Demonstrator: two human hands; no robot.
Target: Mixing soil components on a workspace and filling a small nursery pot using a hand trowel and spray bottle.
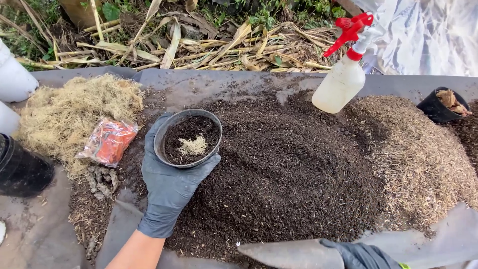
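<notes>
My left hand (169, 192), in a dark grey glove, cups a small black plastic pot (163, 134) from below. The pot is tilted toward me and holds dark soil with a small tuft of pale fibre (192, 145) on top. It hovers over the left edge of a big heap of dark potting soil (289, 169) on a grey sheet. My right hand (361, 255), also gloved, shows only partly at the bottom edge, resting on a fold of the grey sheet; what it holds is hidden.
A mound of pale dry fibre (69, 109) and an orange plastic bag (108, 141) lie left. A spray bottle (343, 79) with red trigger stands at the back. Tan husks (423, 159) are heaped right, beside a small black pot (438, 107). A black pot (20, 172) sits far left.
</notes>
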